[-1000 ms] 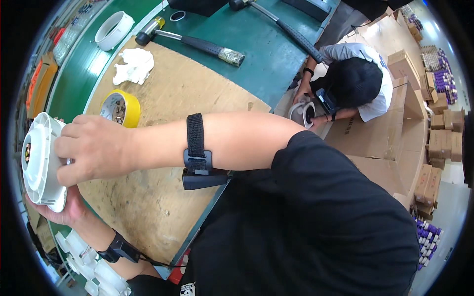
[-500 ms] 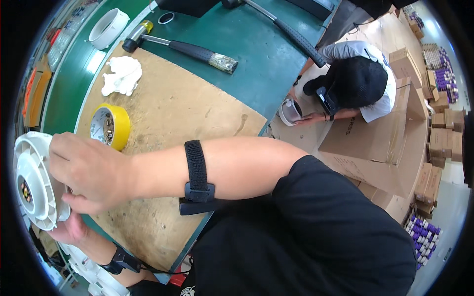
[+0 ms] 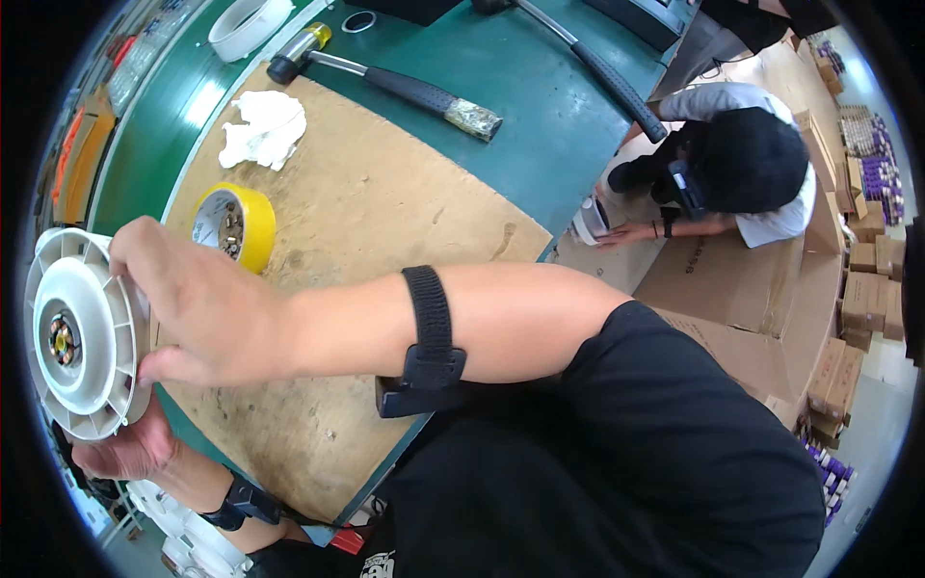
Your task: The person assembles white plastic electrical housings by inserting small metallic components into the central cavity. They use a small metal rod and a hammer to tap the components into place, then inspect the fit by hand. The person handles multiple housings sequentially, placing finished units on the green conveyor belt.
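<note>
At the far left I hold up a white round plastic fan part [image 3: 82,380] with a vaned rim and several coloured wires at its centre. My right hand [image 3: 198,303] grips its right side, the thumb on the near edge and the fingers curled over the top. From below, my left hand [image 3: 130,448] bears its lower edge, its fingers partly hidden behind the part. Close by on the brown board [image 3: 385,212] stands a roll of yellow tape [image 3: 256,231] with small metal pieces inside its ring.
A crumpled white cloth [image 3: 265,130] lies on the board. Beyond are a mallet [image 3: 405,89], another hammer [image 3: 597,72], a white plastic ring [image 3: 249,29] and a small dark ring [image 3: 359,21]. At right, a co-worker [image 3: 742,164] handles a white cylindrical part beside a cardboard box [image 3: 723,279].
The fan part has turned so its wired face shows more fully. My right hand has shifted its hold along the rim. The whole view has swung slightly.
</note>
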A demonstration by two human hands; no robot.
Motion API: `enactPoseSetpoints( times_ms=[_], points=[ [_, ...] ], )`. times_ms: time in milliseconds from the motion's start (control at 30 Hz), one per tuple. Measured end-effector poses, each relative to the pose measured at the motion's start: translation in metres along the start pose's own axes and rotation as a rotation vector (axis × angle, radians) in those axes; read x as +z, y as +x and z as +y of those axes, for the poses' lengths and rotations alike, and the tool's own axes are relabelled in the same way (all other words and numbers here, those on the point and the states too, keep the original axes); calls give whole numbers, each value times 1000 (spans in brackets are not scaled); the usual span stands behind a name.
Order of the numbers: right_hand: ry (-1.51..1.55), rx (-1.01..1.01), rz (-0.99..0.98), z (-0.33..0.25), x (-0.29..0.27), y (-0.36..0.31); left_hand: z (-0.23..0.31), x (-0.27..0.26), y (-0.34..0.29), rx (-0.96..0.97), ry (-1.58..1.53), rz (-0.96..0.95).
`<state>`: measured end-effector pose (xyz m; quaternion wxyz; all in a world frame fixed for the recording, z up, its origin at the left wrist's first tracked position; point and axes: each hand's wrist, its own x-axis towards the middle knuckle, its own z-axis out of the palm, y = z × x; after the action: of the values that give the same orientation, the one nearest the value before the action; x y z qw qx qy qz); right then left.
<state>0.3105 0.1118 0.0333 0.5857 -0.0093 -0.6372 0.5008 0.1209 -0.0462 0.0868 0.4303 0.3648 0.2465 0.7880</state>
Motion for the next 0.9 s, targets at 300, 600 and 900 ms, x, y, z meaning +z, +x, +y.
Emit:
enactPoseSetpoints(
  times_ms=[300,600,900],
  points=[
    [31,2,-58,2,0,3,15,-1,-15,91,144,471],
    [-264,-169,-239,-18,-32,34,-19,63,-5,-21,386,268],
    [-344,-179,-323,-39,-22,65,-27,85,2,-66,609,261]
  ],
)
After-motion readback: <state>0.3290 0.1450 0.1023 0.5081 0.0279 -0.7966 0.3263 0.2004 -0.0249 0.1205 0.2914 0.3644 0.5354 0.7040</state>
